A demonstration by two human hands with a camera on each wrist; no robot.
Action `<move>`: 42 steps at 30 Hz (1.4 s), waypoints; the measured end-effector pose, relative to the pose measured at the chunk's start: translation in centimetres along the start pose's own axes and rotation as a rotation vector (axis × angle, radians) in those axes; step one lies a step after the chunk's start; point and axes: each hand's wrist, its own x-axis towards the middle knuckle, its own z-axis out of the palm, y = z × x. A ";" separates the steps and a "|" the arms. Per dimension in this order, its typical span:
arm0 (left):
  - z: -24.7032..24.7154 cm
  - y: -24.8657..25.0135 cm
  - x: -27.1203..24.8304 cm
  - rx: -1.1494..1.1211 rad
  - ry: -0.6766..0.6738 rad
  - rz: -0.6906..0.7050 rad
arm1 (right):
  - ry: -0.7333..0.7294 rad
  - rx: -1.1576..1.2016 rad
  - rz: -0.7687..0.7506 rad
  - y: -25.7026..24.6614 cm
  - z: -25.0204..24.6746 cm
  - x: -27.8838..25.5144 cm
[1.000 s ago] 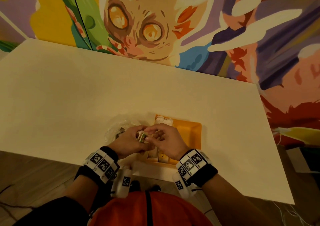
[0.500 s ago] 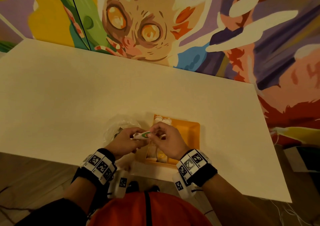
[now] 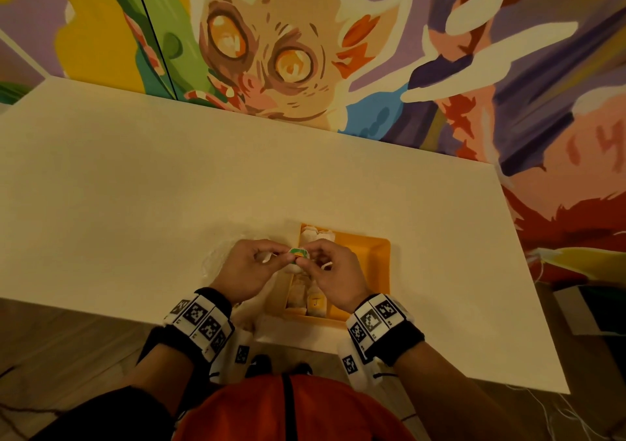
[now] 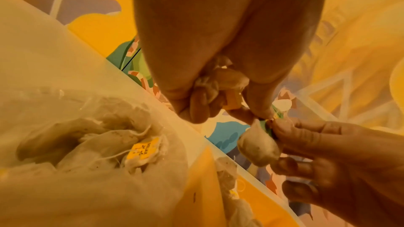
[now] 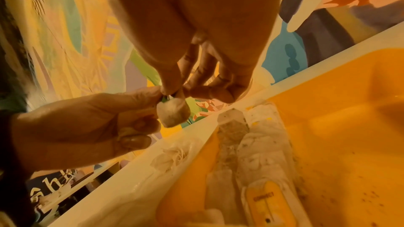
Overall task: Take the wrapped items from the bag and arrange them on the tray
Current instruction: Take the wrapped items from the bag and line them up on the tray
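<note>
Holding one tea bag point(image 4: 259, 145) between both hands above the tray point(image 3: 376, 254) edge: left hand point(image 3: 249, 271) and right hand point(image 3: 333, 276) pinch its green tag, the left also curling round a spare bag. Advice: release left pinch, lower beside the row point(image 5: 247, 144) already laid. Plastic bag point(image 4: 87, 141), left, holds more.
</note>
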 end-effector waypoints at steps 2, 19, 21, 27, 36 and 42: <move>0.0 -0.2 0.0 -0.010 0.025 0.006 | -0.014 -0.025 0.002 0.3 0.1 -0.2; 0.9 -1.0 0.0 -0.026 0.030 -0.019 | -0.092 -0.232 0.114 1.0 -0.6 -0.4; 1.0 -1.2 -0.2 0.053 0.015 -0.032 | -0.109 -0.259 0.164 1.5 -1.0 -0.5; 1.0 -1.9 -0.3 0.349 -0.080 -0.139 | -0.201 -0.428 0.316 3.6 -2.4 -1.2; 2.7 -0.9 -0.3 0.640 -0.142 -0.290 | -0.342 -0.603 0.446 4.7 -2.1 -1.7; 2.9 -1.1 -0.4 0.634 -0.120 -0.298 | -0.334 -0.628 0.445 5.6 -1.2 -1.2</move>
